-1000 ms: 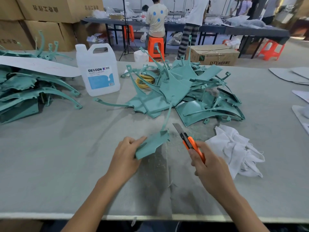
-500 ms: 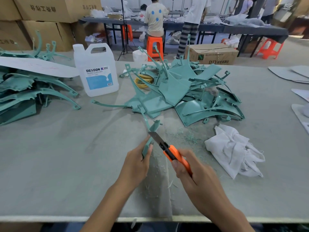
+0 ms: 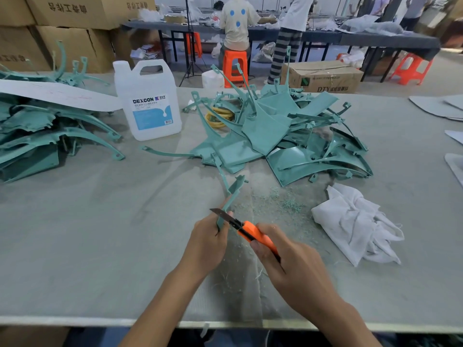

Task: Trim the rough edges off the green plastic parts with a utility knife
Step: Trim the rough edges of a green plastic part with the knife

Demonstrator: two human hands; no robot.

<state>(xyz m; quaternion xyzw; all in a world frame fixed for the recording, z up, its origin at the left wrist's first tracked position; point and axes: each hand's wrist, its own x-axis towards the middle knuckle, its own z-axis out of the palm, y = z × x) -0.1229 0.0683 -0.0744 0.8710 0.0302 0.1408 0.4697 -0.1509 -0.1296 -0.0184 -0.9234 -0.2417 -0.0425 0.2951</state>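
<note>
On the head camera I have both forearms coming in from the bottom edge and meeting above the near middle of the table. The left hand is turned with its back to me. Its fingers are curled tight round the lower end of one green plastic part, a narrow piece held on edge that rises up and away from the hand, tilted slightly right. The right hand reaches in from the lower right, fist closed round the orange handle of the utility knife. The knife points up and left. Its extended blade crosses the part just above the left fingers, with the tip showing on the far side. I cannot tell whether the edge is biting in.

Green shavings lie on the table just beyond the hands. Further back is a heap of green parts, with a second heap at far left. A white jug stands between the heaps, and a crumpled white cloth lies right of the hands.
</note>
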